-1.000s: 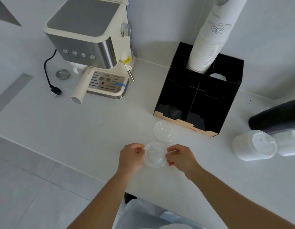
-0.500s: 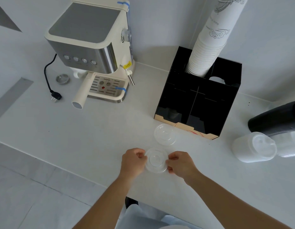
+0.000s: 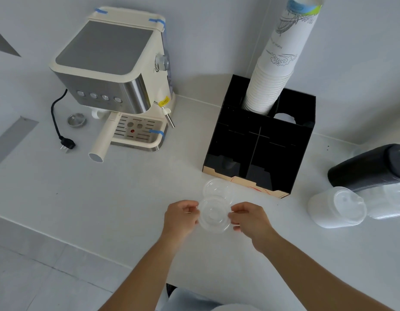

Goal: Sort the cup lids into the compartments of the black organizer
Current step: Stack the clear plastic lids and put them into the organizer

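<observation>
Hands meet in front of the black organizer: the left hand and the right hand each pinch an opposite edge of one clear lid, fingers curled onto its rim. That lid is held roughly flat, a little out from the organizer's open front and nearer the person. A second clear lid lies on the white counter between the held lid and the organizer's front edge; the two lids overlap in this view, and whether they touch cannot be told.

The organizer is a black box with a tan cardboard lip along its front, split by black dividers into compartments — the front ones look dark, and their contents cannot be made out. A tall stack of white paper cups rises out of its back left compartment, leaning toward the wall.

Right of the organizer lie three sleeves of lids on their sides: a white sleeve nearest it, a black sleeve behind that, and a clear sleeve at the picture's edge. Left of the organizer, well apart, stands a cream and steel espresso machine with its portafilter handle pointing forward — a black power cord and a small metal filter basket lie farther left.
</observation>
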A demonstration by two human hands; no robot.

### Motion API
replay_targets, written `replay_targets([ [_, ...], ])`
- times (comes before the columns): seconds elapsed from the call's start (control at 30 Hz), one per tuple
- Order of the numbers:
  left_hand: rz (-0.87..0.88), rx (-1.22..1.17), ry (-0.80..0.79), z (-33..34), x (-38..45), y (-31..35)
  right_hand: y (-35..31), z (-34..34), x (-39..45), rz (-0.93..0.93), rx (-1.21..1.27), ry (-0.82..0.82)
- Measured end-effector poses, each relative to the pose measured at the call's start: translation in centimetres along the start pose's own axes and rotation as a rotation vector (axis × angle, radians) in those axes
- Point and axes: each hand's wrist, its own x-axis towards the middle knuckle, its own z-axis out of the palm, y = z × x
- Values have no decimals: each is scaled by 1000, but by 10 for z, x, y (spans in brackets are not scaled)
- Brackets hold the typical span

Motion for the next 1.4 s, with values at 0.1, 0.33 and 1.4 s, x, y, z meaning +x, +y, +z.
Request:
replay_targets([
  [0.1,47,16,-7,4,9,6,-9,-3,7,7,29,14],
  [0.33,93,80,21,20,34,26,-22,-6,33,50,137,29],
  [1.4,63,221,-91,31,31,26,-24,-12,44,59,13,15],
])
